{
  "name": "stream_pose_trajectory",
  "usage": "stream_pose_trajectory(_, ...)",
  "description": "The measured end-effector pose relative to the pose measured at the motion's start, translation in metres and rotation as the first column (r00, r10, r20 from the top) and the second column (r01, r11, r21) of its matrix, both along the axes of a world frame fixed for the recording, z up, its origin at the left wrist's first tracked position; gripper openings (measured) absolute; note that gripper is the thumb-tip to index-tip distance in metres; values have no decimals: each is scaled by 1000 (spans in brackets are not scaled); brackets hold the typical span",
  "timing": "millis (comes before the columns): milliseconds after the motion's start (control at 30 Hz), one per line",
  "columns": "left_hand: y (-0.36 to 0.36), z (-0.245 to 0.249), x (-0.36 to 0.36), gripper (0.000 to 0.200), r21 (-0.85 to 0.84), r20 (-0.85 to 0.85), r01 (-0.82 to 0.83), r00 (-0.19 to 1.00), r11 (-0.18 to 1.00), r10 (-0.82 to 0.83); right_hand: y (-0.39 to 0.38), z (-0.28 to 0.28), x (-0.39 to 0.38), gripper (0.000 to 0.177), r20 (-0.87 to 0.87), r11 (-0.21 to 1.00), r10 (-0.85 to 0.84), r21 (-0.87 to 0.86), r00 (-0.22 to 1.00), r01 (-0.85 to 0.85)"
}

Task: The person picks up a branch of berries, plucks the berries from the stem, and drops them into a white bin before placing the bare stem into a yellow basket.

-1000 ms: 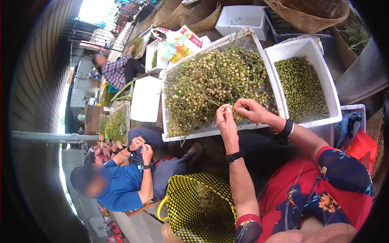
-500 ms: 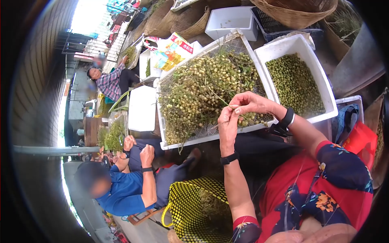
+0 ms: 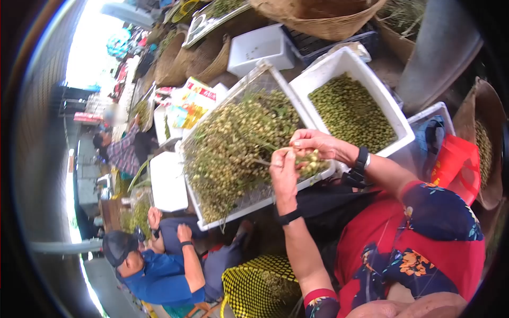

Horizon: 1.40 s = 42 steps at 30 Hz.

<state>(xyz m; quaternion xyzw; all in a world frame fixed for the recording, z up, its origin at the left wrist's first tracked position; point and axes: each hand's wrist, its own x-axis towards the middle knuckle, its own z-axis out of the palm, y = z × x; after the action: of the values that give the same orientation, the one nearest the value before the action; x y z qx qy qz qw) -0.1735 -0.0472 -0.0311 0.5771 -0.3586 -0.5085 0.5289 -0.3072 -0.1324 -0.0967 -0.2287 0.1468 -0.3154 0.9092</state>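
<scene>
White plastic mesh fills the middle of the view: a wide crate [image 3: 241, 211] heaped with a tangle of thin stalks [image 3: 238, 143], thick with small yellow-green fruit. Tight against its right-hand side sits a white foam box [image 3: 318, 68], loaded with loose green fruit [image 3: 350, 114] and no stalks. Below the crate's near edge stands a yellow-and-black woven basket [image 3: 260, 289] beside the person's arm. A co-worker in blue [image 3: 159, 275] sits off the crate's near-left corner, hands at their own lap. Now the hands: both are up over the crate's near-right corner. The left hand [image 3: 283, 164] is pinched shut, thumb against fingertips, on a bare bit of stem. The right hand [image 3: 313, 144] has its fingers curled closed over a small sprig [image 3: 307, 159] of fruit, right beside the left. That sprig looks feather-light, and the stem wiry and bendy rather than stiff, so the sound hold is on the stem just behind the fruit. The little round fruits look firm but smooth-skinned and apt to roll or pop loose under a squeeze, so a light fingertip pinch would suit them.
</scene>
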Motion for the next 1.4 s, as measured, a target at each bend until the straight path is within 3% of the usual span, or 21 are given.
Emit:
stream_pose_trajectory(33,0,0,2,11,18,-15,12,1000,1000,-12,-1,0,-2,10,103,1000,17,16,995,-18)
stream_pose_trajectory(167,10,13,11,11,47,2,-117,993,992,117,-2,-9,-1,13,11,995,79,-66,997,-78)
stream_pose_trajectory(200,19,18,21,11,52,22,-211,977,976,210,-4,-12,5,13,-176,935,34,-342,984,-94)
stream_pose_trajectory(233,23,18,30,12,45,34,-229,973,972,228,-5,-14,13,14,-323,796,-60,-587,945,-150)
stream_pose_trajectory(267,27,19,38,13,43,29,-247,969,968,246,-8,-14,17,19,-291,323,-447,-934,846,-151)
stream_pose_trajectory(300,29,22,44,14,36,21,-266,964,963,265,-7,-11,19,18,-211,-10,-657,-958,724,-288)
stream_pose_trajectory(367,37,27,54,17,31,-3,-285,958,958,285,-8,-21,34,18,-331,244,-527,-941,783,-234)
stream_pose_trajectory(433,44,30,60,17,23,11,-307,952,951,307,-1,-9,40,22,-317,707,-44,-680,948,-194)
stream_pose_trajectory(467,47,30,62,17,16,9,-320,947,947,320,6,-4,40,26,-248,778,80,-590,966,-216)
stream_pose_trajectory(633,60,26,72,15,-7,-76,-327,942,945,326,29,34,43,38,-107,797,370,-474,923,-375)
stream_pose_trajectory(733,68,26,71,13,-14,-56,-359,932,933,358,38,44,54,39,-81,781,371,-512,925,-358)
stream_pose_trajectory(833,75,20,76,12,-36,-55,-395,918,918,393,52,37,71,28,-94,835,305,-452,948,-314)
stream_pose_trajectory(967,82,2,75,12,-102,-81,-429,903,897,422,65,51,85,15,-239,864,121,-452,963,-221)
stream_pose_trajectory(1100,102,12,73,22,-168,357,-431,812,887,462,70,40,99,11,-332,770,-32,-609,943,-188)
stream_pose_trajectory(1167,109,-9,79,24,-342,510,-434,659,833,553,76,46,98,13,-364,744,27,-615,931,-262)
stream_pose_trajectory(1233,121,-8,82,23,-298,480,-496,661,815,578,83,46,103,20,-317,792,116,-542,941,-280)
stream_pose_trajectory(1300,134,-5,88,23,-160,148,-569,795,807,589,90,51,104,23,-261,840,253,-417,931,-346)
stream_pose_trajectory(1400,146,-1,101,22,-129,-20,-619,782,774,622,99,55,109,21,-198,864,305,-353,932,-358)
